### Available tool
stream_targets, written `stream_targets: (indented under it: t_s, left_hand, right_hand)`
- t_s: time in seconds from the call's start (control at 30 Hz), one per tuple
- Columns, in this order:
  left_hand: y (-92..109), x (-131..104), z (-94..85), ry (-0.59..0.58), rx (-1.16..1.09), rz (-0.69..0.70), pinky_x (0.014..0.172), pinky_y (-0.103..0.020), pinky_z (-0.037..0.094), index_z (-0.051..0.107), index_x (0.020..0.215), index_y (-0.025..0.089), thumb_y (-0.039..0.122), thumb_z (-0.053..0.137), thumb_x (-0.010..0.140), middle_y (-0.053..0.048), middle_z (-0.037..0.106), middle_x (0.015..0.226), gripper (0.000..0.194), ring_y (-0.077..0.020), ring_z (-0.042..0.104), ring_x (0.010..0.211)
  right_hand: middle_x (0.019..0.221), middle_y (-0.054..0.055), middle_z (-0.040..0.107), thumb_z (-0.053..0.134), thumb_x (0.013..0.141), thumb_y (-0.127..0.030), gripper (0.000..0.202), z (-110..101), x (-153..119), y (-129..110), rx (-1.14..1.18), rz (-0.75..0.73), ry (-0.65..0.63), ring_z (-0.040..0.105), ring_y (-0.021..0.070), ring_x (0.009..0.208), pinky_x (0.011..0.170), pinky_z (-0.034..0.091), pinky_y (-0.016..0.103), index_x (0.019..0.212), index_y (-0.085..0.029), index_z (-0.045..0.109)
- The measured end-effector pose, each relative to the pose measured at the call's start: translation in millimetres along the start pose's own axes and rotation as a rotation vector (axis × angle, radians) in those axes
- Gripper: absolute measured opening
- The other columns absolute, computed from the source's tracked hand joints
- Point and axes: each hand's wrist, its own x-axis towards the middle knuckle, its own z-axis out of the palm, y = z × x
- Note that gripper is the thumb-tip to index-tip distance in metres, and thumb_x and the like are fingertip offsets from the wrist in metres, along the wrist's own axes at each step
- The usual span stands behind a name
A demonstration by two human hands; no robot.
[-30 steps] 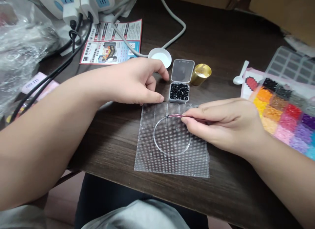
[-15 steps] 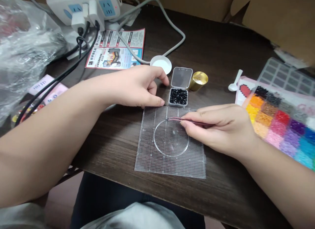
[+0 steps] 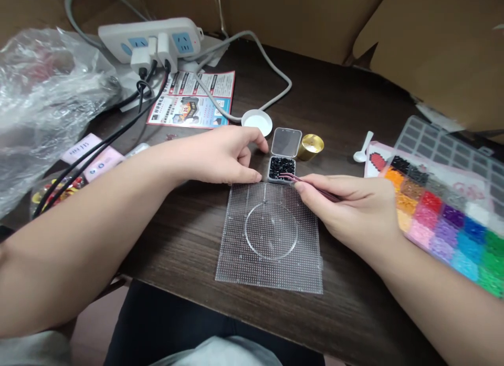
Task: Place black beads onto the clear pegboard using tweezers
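My right hand [image 3: 350, 203] pinches a pair of pinkish tweezers [image 3: 321, 189], their tips over the black beads [image 3: 280, 168] in a small clear box [image 3: 270, 175]. The box's hinged lid [image 3: 286, 142] stands raised at the back. Below it on the table lies a clear pegboard [image 3: 232, 255] with a pale ring marked on it. My left hand [image 3: 232, 156] holds nothing; its thumb and forefinger are spread apart, and the thumb tip is by the board's top edge, left of the box. Whether the tweezers grip a bead is too small to tell.
A gold cup [image 3: 311, 147] stands right of the box, a white round dish [image 3: 256, 123] behind it. On the right are a white spoon [image 3: 363, 148] and a tray of coloured beads [image 3: 444, 219]. A power strip [image 3: 153, 38], black cables [image 3: 114, 140] and plastic wrapping [image 3: 51, 103] lie left.
My right hand has moved the tweezers from the ring's top edge on the pegboard up to the bead box. My left hand stays beside the box. The camera view has shifted slightly.
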Motion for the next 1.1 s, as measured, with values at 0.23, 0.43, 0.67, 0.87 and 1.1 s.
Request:
stream_targets:
  t_s: [0.23, 0.43, 0.67, 0.87, 1.1]
  left_hand:
    - [-2.3, 0.8, -0.1, 0.007, 0.002, 0.018, 0.064, -0.038, 0.041, 0.07, 0.147, 0.028, 0.034, 0.093, 0.092, 0.009, 0.068, 0.068, 0.06, -0.0198, 0.058, 0.054]
    - [-0.4, 0.0, 0.6, 0.014, -0.015, -0.015, 0.061, -0.04, 0.04, 0.07, 0.145, 0.03, 0.03, 0.094, 0.091, 0.008, 0.069, 0.068, 0.058, -0.0205, 0.057, 0.054]
    - [2.2, -0.5, 2.5, 0.023, -0.015, -0.023, 0.06, -0.04, 0.04, 0.069, 0.143, 0.029, 0.028, 0.089, 0.098, 0.01, 0.067, 0.066, 0.05, -0.0191, 0.053, 0.053]
    - [-2.5, 2.0, 1.9, 0.018, -0.017, 0.019, 0.061, -0.04, 0.041, 0.07, 0.143, 0.029, 0.03, 0.091, 0.095, 0.009, 0.068, 0.066, 0.053, -0.02, 0.057, 0.053]
    - [-5.9, 2.3, 1.0, 0.019, -0.03, 0.023, 0.061, -0.037, 0.041, 0.074, 0.138, 0.025, 0.028, 0.084, 0.094, 0.01, 0.061, 0.06, 0.045, -0.02, 0.058, 0.052]
  right_hand:
    - [0.087, -0.001, 0.096, 0.098, 0.101, -0.017, 0.022, -1.2, 0.7, 1.9, -0.079, 0.041, 0.055, 0.089, 0.0252, 0.067, 0.05, 0.067, 0.03, 0.106, -0.036, 0.107]
    - [0.079, -0.001, 0.093, 0.095, 0.102, -0.02, 0.019, -1.9, 2.4, -2.0, -0.103, 0.04, 0.0, 0.085, 0.0238, 0.062, 0.05, 0.063, 0.03, 0.101, -0.034, 0.107]
    - [0.079, -0.002, 0.092, 0.093, 0.105, -0.018, 0.022, -3.8, 5.3, -5.3, -0.106, 0.018, -0.038, 0.085, 0.0241, 0.062, 0.05, 0.064, 0.033, 0.103, -0.035, 0.107]
    - [0.068, -0.002, 0.084, 0.095, 0.107, -0.02, 0.02, -6.9, 6.4, -6.4, -0.129, 0.013, -0.048, 0.079, 0.0231, 0.058, 0.048, 0.06, 0.032, 0.099, -0.034, 0.106]
    - [0.067, -0.002, 0.083, 0.089, 0.107, -0.021, 0.023, -6.4, 8.2, -8.6, -0.101, 0.015, -0.049, 0.08, 0.024, 0.056, 0.048, 0.06, 0.033, 0.095, -0.033, 0.105]
